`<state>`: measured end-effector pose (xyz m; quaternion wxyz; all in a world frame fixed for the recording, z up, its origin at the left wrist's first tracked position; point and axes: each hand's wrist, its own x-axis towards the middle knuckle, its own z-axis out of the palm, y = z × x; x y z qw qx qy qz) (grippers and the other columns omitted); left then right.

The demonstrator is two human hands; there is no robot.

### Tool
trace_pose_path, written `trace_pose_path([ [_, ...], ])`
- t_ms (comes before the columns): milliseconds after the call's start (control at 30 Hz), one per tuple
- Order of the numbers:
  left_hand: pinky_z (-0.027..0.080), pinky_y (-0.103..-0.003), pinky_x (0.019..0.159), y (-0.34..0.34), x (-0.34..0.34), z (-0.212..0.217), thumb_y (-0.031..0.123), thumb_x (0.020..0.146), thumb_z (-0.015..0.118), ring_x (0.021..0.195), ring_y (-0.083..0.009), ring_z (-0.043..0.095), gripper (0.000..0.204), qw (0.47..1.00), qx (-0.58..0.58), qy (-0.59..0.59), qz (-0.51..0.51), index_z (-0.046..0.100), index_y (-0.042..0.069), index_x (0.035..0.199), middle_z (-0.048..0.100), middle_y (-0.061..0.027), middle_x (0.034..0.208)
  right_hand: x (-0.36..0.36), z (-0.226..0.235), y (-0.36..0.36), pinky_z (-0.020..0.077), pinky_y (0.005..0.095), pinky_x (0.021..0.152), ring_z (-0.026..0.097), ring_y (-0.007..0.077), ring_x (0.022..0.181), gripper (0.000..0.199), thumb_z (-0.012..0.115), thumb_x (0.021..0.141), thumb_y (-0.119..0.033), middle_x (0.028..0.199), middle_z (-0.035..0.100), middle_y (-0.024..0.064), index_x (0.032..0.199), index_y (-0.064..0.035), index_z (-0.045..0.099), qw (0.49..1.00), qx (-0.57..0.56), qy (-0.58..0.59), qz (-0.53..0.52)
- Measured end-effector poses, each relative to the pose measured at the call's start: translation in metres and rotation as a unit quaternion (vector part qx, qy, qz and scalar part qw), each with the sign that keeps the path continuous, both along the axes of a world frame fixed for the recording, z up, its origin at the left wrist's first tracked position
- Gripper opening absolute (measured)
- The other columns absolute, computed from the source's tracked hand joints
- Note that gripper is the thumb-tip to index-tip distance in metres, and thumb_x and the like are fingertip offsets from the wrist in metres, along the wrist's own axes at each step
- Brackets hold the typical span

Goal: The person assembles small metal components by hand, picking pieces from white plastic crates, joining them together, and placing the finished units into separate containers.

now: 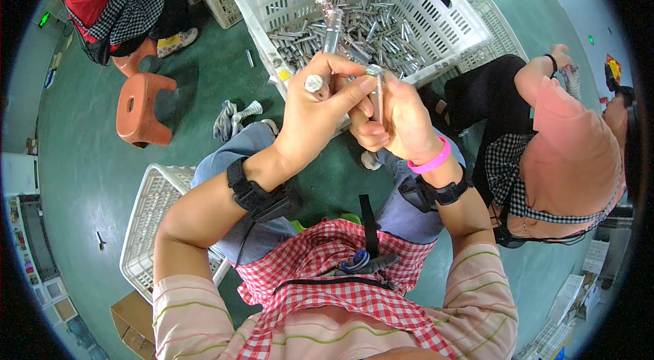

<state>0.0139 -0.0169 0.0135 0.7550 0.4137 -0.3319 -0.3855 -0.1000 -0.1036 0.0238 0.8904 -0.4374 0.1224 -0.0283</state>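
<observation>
A metal tube (332,26) with a shiny round end stands upright in the left hand (315,115), above the person's lap and in front of the near wall of the big white crate (436,19). The fingers of this hand are closed around the lower part of the tube, and the thumb presses from the side near the round end. The right hand (398,121) is just beside the left one and touches it. Its fingers are closed too, around a second, smaller metal piece (375,81), of which only the top end shows above the fingers.

A pink wristband (432,161) sits on the right wrist, and each forearm wears a black strap. Behind the hands, the crate holds a heap of many similar metal tubes (368,36). A second white crate (146,224) stands at the person's left side on the green floor (88,169). An orange stool (142,108) stands further left. Another person in a pink shirt (572,149) sits at the right, near the far corner of the big crate.
</observation>
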Motion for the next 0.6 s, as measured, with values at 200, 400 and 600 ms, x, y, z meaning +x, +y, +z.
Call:
trace_pose_path([
  [200,0.039,-0.021,0.061,-0.001,0.003,-0.007,0.003,0.077,0.064,0.068,-0.0072,0.049,0.012,0.982,0.042,-0.174,0.068,0.060,0.002,0.088,0.053,-0.0014,0.082,0.001,-0.012,-0.006,0.0147,0.0203,0.036,0.022,0.0047,0.038,0.061,0.024,0.083,-0.069,0.049,0.027,-0.0056,0.068,-0.0122,0.040,0.999,-0.025,-0.019,0.000],
  [400,0.038,-0.025,0.058,0.000,0.003,-0.003,0.004,0.073,0.067,0.065,-0.0128,0.045,0.027,0.931,0.001,-0.338,0.135,0.065,0.007,0.099,0.048,-0.0041,0.076,0.001,0.002,-0.005,0.0135,0.0217,0.034,0.020,0.0057,0.036,0.059,0.022,0.084,-0.067,0.047,0.023,-0.0058,0.066,-0.0133,0.039,1.000,-0.009,-0.015,-0.022],
  [600,0.039,-0.026,0.058,-0.001,-0.003,-0.001,0.003,0.075,0.064,0.067,-0.0167,0.047,0.029,0.903,-0.065,-0.393,0.160,0.063,0.005,0.104,0.051,-0.0077,0.077,-0.001,0.007,-0.007,0.0146,0.0225,0.034,0.019,0.0069,0.035,0.055,0.020,0.088,-0.061,0.047,0.025,-0.0046,0.066,-0.0133,0.037,0.999,-0.021,0.000,-0.046],
])
